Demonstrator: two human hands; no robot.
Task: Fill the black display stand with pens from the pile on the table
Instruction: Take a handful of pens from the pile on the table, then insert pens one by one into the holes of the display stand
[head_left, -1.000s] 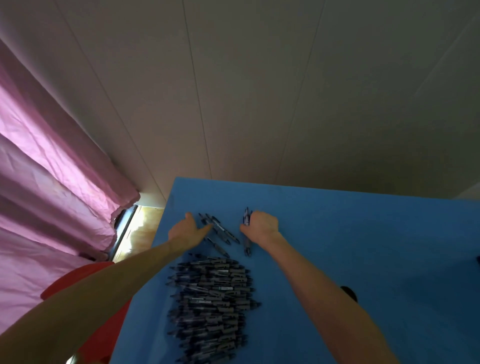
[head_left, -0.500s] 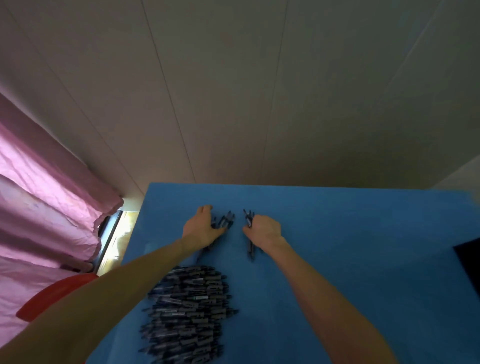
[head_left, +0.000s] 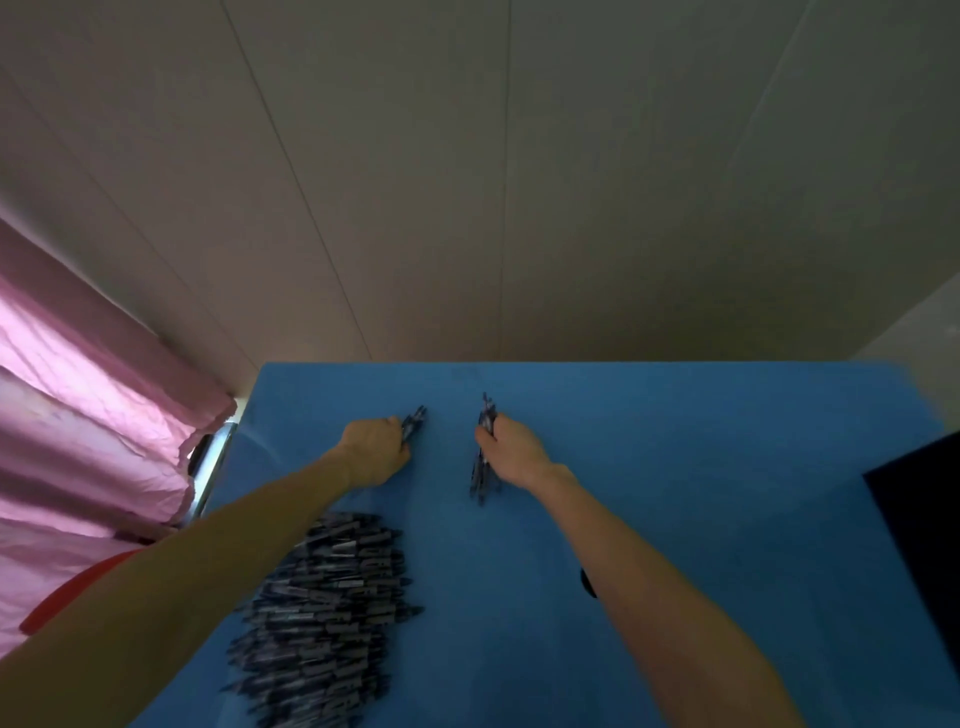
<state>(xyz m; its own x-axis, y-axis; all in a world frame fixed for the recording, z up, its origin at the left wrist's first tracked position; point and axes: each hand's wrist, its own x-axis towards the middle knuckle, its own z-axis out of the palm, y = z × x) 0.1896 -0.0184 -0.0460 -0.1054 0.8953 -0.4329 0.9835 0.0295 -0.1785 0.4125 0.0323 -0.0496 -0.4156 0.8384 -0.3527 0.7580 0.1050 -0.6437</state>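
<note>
Your left hand (head_left: 375, 453) and right hand (head_left: 511, 453) each grip a pen bundle beyond the pen pile (head_left: 324, 618); bare blue worktop (head_left: 701, 467) stretches right of the pile toward its edge.

Table (head_left: 701, 467): blue top, far edge against the wall. Wall (head_left: 519, 182): pale panels with thin vertical seams. Curtain (head_left: 78, 415): pink, creased, at the left. Metal frame (head_left: 210, 467): beside the curtain's edge. Red object (head_left: 78, 587): rounded, low left, partly hidden.
</note>
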